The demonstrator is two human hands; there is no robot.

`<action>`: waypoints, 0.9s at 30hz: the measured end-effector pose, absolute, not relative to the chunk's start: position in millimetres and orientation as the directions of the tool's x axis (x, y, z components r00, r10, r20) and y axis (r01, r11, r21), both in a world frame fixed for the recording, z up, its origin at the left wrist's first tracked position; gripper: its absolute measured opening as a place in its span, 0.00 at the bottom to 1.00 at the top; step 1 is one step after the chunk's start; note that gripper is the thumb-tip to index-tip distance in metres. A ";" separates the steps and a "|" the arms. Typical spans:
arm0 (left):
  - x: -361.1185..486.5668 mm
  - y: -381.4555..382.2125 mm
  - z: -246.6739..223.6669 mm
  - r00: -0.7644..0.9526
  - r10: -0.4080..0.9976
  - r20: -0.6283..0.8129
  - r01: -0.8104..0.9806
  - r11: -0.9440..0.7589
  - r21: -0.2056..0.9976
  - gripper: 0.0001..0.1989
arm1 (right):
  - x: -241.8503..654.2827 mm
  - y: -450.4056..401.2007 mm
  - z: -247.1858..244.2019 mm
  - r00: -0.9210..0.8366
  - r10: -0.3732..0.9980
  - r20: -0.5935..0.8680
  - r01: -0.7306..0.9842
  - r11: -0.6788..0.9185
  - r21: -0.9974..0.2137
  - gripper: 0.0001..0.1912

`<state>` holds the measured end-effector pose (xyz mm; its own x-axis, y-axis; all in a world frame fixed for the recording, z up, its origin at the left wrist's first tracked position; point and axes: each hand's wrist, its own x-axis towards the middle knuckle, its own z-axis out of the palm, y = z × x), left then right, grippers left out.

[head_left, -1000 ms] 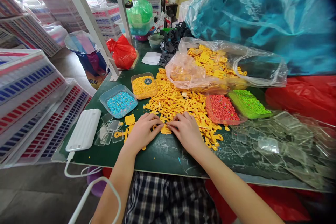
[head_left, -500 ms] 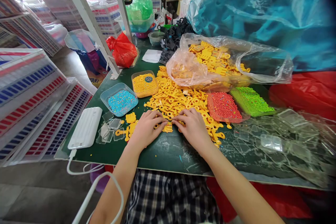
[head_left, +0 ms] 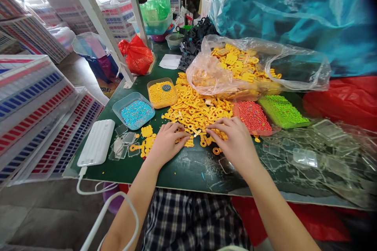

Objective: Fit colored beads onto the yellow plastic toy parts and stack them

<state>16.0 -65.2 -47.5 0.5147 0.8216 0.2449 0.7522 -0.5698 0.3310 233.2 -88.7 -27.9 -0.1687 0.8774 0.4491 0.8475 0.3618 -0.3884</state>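
A heap of flat yellow plastic pieces (head_left: 197, 113), many with rings, covers the middle of the green table mat (head_left: 188, 168). My left hand (head_left: 168, 144) rests palm down on the heap's near edge, with its fingertips beside a small yellow piece. My right hand (head_left: 235, 139) lies further right, its fingers spread over the heap's right side. Neither hand visibly holds anything. Loose yellow rings lie just below my right hand. Left of my left hand are several yellow pieces (head_left: 148, 141) and clear plastic squares (head_left: 123, 145).
Trays of blue beads (head_left: 137, 113), yellow beads (head_left: 162, 93), red beads (head_left: 253, 117) and green beads (head_left: 282, 111) border the heap. Behind it lies a clear bag of yellow pieces (head_left: 235, 68). A white power bank (head_left: 96, 143) sits left; clear plastic sheets (head_left: 318, 160) spread right.
My right hand has slid right, away from my left hand, across the yellow pieces. My left hand has stayed nearly in place.
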 end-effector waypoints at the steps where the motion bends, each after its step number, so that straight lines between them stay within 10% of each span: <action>1: 15.9 -64.9 -47.5 0.514 0.822 0.243 0.752 -0.569 0.332 0.11 | 238.0 -91.6 -24.2 -0.166 0.874 0.456 0.847 0.363 -0.388 0.15; 27: 5.8 -65.2 -48.1 0.456 0.855 0.246 0.762 -0.518 0.388 0.10 | 202.0 -81.9 -44.4 -0.529 0.812 0.245 0.810 0.569 -0.138 0.07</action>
<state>5.8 -65.2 -48.1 0.4564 0.8551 0.2459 0.7621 -0.5183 0.3880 202.0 -81.9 -44.4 -0.5291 0.8124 0.2451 0.8103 0.5695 -0.1383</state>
